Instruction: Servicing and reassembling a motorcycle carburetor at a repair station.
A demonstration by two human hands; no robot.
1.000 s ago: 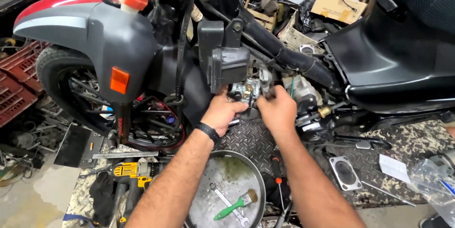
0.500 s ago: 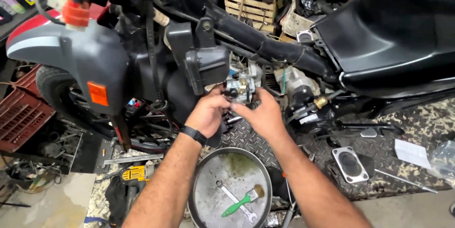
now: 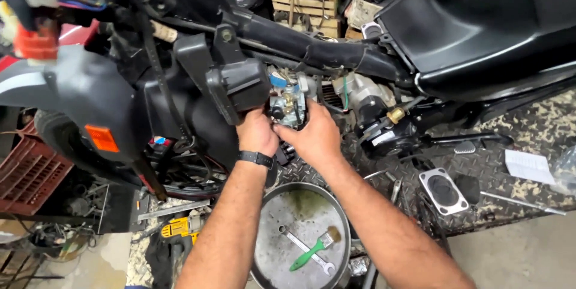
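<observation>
Both my hands reach into the middle of a stripped black motorcycle (image 3: 180, 91). My left hand (image 3: 258, 134), with a black band on the wrist, grips the lower left side of a small metal carburetor (image 3: 289, 102) below the black air box (image 3: 240, 85). From the right, my right hand (image 3: 315, 136) closes on the same carburetor, fingers curled round its lower body. The carburetor's underside is hidden by my fingers.
A round metal pan (image 3: 303, 238) below my arms holds a green-handled brush (image 3: 312, 250) and a wrench (image 3: 306, 252). A yellow drill (image 3: 177, 228) lies left of it. A red crate (image 3: 27, 172) stands far left, a black seat (image 3: 492, 19) upper right, loose parts on the checker-plate floor (image 3: 528, 127).
The view has moved closer and shifted, so the motorcycle sits further left. Both hands have stayed on the carburetor, closing more tightly around it.
</observation>
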